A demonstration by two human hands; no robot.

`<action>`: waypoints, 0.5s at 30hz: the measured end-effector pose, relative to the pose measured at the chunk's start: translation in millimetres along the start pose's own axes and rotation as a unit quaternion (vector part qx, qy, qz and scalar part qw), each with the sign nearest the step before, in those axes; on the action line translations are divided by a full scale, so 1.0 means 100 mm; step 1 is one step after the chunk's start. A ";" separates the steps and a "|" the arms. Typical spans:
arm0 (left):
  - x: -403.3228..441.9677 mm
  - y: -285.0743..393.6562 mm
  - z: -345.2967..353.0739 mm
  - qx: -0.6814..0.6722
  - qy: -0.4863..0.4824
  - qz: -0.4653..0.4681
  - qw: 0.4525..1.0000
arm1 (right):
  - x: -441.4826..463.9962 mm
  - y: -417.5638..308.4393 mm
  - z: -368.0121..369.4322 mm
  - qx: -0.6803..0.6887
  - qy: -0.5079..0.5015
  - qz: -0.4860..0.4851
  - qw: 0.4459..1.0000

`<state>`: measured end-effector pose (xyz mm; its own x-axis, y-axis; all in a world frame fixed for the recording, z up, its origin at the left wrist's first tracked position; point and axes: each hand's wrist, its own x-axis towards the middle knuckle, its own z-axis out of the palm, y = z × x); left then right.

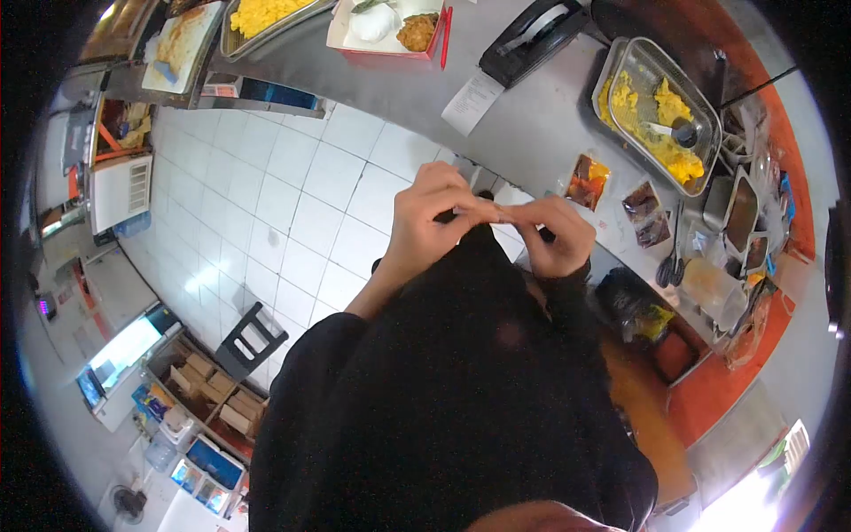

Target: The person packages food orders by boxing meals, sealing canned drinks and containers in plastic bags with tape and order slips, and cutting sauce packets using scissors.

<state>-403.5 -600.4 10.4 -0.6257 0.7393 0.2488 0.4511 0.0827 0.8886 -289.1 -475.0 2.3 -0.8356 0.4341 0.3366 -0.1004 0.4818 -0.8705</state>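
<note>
My left hand [432, 217] and my right hand [557, 236] meet in front of my black-clad torso [452, 381]. The thumb and fingertips of each are pinched together, and the tips touch or nearly touch. Whatever lies between them, if anything, is too small to make out. Right of my hands, a sachet of red-orange sauce [588, 182] lies on the steel counter [523, 133]. Two dark sauce sachets [645, 213] lie a little farther right.
A metal tray [605, 124] holds scrambled egg and a serving utensil. Near it stands a black receipt printer [532, 40] with printed paper [472, 102]. A food box [386, 60], red pen [447, 38], scissors [672, 257] and plastic container [714, 293] are around. A black stool [252, 341] stands on the tiles.
</note>
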 end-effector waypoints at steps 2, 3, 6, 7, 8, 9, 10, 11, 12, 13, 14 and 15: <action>0.01 -0.15 -0.02 0.016 0.003 -0.033 0.999 | 0.09 0.03 0.10 0.032 -0.001 0.061 0.998; 0.05 -0.23 -0.07 0.027 0.013 -0.006 1.000 | 0.13 0.06 0.16 0.028 -0.023 0.095 0.995; 0.22 -0.66 -0.40 0.013 0.090 0.019 0.996 | 0.25 0.12 0.39 -0.025 0.022 0.098 0.995; 0.36 -0.79 -0.53 -0.006 0.135 0.018 0.991 | 0.25 0.17 0.42 -0.011 0.035 0.124 0.992; 0.53 -0.95 -0.69 0.004 0.141 0.027 0.990 | 0.22 0.26 0.44 0.002 0.049 0.149 0.988; 0.71 -1.09 -0.82 0.015 0.148 0.038 0.988 | 0.19 0.35 0.47 0.017 0.064 0.171 0.983; 0.90 -1.19 -0.91 0.026 0.143 0.021 0.989 | 0.17 0.44 0.48 -0.001 0.082 0.189 0.979; 1.08 -1.28 -0.99 0.039 0.137 0.005 0.990 | 0.14 0.55 0.49 -0.019 0.100 0.206 0.973; 1.27 -1.38 -1.08 0.052 0.130 -0.009 0.990 | 0.12 0.65 0.51 -0.035 0.121 0.224 0.967; 1.42 -1.55 -1.18 0.044 0.099 -0.020 0.994 | 0.11 0.74 0.54 -0.042 0.143 0.237 0.960; 1.56 -1.76 -1.25 0.034 0.068 -0.030 0.997 | 0.11 0.83 0.55 -0.051 0.166 0.249 0.953; 1.65 -1.95 -1.31 0.024 0.038 -0.042 0.998 | 0.12 0.89 0.58 -0.060 0.187 0.262 0.945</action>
<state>-678.2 -582.2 -71.6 -0.7080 0.6761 0.2042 0.4239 0.1755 0.8886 -339.3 -471.4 -91.7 -0.5022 0.8647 -0.0065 0.3552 0.1993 -0.9133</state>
